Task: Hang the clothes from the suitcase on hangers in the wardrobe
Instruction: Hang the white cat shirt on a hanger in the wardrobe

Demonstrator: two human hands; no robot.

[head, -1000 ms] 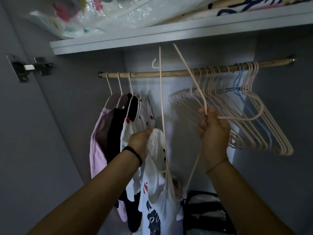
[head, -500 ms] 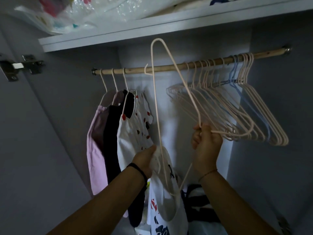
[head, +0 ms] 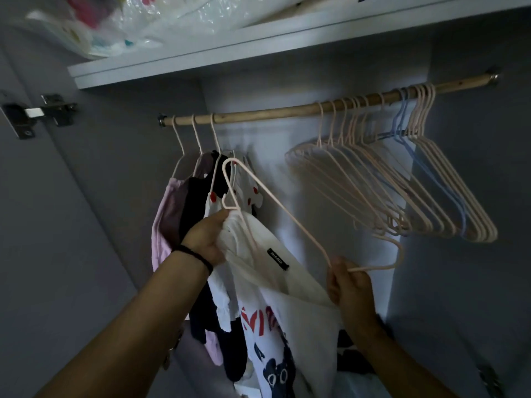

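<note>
Threading is the step in hand: the left hand [head: 205, 239] grips the collar of the white T-shirt [head: 290, 300], the right hand [head: 350, 285] pinches the bare shoulder end of the pink hanger [head: 287, 216] (both below the rail [head: 258, 113], near its middle), which I judge must slip inside before hooking up.

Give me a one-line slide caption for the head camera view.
Left hand and right hand thread a pink hanger into a white shirt below the wardrobe rail.

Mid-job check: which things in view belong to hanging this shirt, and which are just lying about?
In the job: white shirt, pink hanger, left hand, right hand, wooden rail.
Lying about: spare hangers, hung clothes, plastic bags on the shelf, door hinge.
</note>
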